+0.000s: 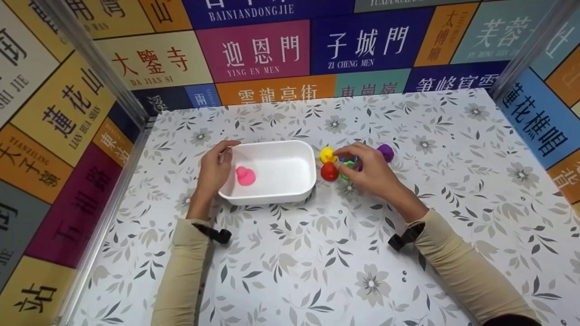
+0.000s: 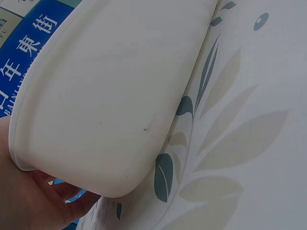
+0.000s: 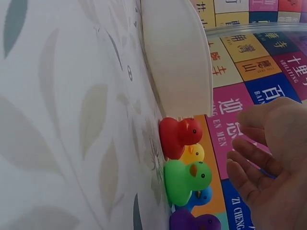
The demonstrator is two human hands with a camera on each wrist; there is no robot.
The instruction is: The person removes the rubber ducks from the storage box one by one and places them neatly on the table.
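At the left end of a white plastic box [image 1: 285, 170], my left hand [image 1: 215, 170] grips the rim, with fingers curled against the outer wall in the left wrist view. A pink rubber duck [image 1: 246, 176] lies inside the box near that end. My right hand [image 1: 369, 167] hovers over a cluster of small ducks just right of the box, fingers loosely bent and holding nothing. The cluster has a red duck [image 3: 180, 136], a yellow duck [image 1: 327, 155], a green duck [image 3: 184, 182], a blue duck [image 3: 199, 197] and a purple duck [image 1: 385, 153]. From above, the hand partly hides the green duck.
A white tabletop [image 1: 299, 267] with a leaf and flower print lies under everything. Panels [image 1: 263, 52] with coloured blocks of lettering stand behind it and along both sides. Dark wrist straps with small cameras sit at both cuffs.
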